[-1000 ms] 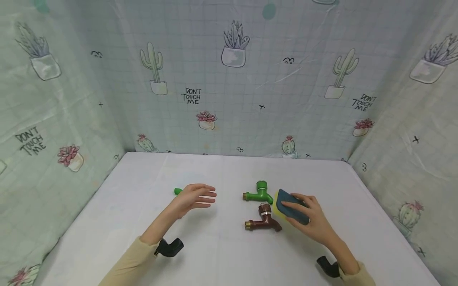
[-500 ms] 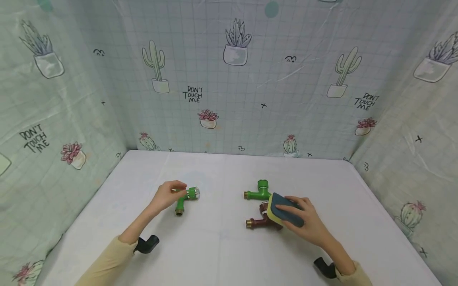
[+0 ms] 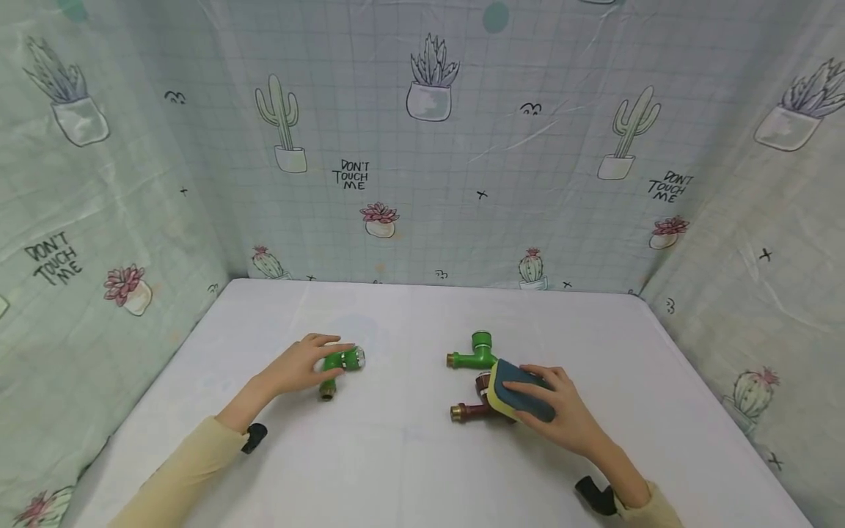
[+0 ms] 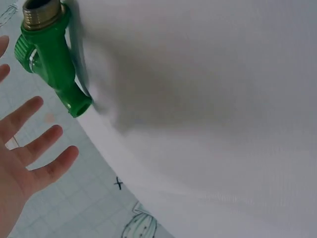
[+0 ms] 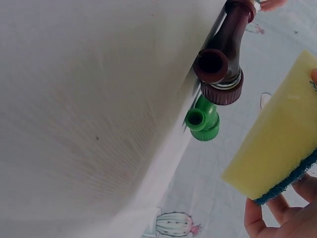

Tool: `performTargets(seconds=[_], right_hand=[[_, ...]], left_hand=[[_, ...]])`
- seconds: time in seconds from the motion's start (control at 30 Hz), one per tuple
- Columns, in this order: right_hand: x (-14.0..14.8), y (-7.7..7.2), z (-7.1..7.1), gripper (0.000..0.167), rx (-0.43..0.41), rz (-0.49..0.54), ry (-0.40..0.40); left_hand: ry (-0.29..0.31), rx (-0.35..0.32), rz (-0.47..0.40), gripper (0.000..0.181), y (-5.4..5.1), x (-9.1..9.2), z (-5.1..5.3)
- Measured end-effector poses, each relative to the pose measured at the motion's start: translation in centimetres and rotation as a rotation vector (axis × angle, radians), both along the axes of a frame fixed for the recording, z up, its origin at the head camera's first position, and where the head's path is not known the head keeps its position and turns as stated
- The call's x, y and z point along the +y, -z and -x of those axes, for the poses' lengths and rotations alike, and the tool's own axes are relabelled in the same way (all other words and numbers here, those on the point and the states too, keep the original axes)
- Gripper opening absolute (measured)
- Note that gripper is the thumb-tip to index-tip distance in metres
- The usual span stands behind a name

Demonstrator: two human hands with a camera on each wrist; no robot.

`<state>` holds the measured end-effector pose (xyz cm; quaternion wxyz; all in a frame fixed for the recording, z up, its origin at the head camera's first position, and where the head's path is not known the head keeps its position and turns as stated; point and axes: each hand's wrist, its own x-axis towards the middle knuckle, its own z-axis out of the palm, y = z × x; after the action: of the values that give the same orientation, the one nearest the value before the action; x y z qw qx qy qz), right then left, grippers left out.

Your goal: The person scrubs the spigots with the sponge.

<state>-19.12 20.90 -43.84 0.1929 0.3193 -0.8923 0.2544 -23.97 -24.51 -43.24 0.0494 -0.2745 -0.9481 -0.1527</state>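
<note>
My left hand (image 3: 300, 365) is over a green faucet (image 3: 355, 358) on the left of the table; in the left wrist view its spread fingers (image 4: 51, 168) stand apart from the faucet (image 4: 52, 59). My right hand (image 3: 569, 412) grips a yellow sponge with a dark blue scouring side (image 3: 521, 389), raised beside a brown faucet (image 3: 470, 412), which it partly hides in the head view. In the right wrist view the sponge (image 5: 277, 134) is apart from the brown faucet (image 5: 234, 39), with the fingers (image 5: 253, 215) along its blue side.
A second green faucet (image 3: 475, 360) lies just behind the brown one on the white table (image 3: 396, 469). Patterned cloth (image 3: 422, 161) hangs behind the table and at both sides. Black wrist mounts (image 3: 595, 496) stick out from under both forearms.
My left hand has moved left, uncovering the left green faucet, and its fingers now reach over it. The right hand has carried the sponge slightly left, over part of the brown faucet in view.
</note>
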Motion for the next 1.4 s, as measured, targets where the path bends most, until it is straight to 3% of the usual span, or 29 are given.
performTargets(seconds=[0.17,0.4,0.6,0.8,1.0,1.07,1.13,1.33,1.4], right_hand=[[-0.1,0.2,-0.1,0.049,0.003,0.009,-0.004],[-0.3,0.4,-0.1,0.048,-0.003,-0.001,-0.008],[-0.3,0.5,0.0,0.049,-0.014,-0.001,-0.009],[-0.3,0.7,0.0,0.050,-0.018,0.018,-0.014],[-0.3,0.6,0.0,0.050,-0.010,0.012,-0.017],[-0.4,0.5,-0.1,0.049,-0.005,0.010,-0.020],[-0.3,0.5,-0.1,0.049,-0.004,0.005,-0.017],[-0.2,0.3,-0.2,0.049,-0.003,0.002,-0.006],[-0.2,0.2,-0.2,0.049,0.002,0.004,-0.005]], left_hand=[[0.026,-0.092,0.098,0.074,0.2,-0.8,0.5],[0.049,-0.180,0.103,0.095,0.3,-1.0,0.5],[0.030,-0.079,0.159,0.099,0.0,-0.4,-0.2],[-0.023,0.020,0.255,0.089,0.8,0.5,-0.7],[0.027,0.263,0.324,0.076,1.5,1.3,-0.8],[0.024,0.303,0.325,0.078,1.5,1.5,-0.7],[0.026,0.291,0.311,0.079,1.4,1.4,-0.5],[0.070,0.138,0.251,0.075,1.2,1.0,0.0],[0.074,0.140,0.248,0.075,1.2,1.0,0.0]])
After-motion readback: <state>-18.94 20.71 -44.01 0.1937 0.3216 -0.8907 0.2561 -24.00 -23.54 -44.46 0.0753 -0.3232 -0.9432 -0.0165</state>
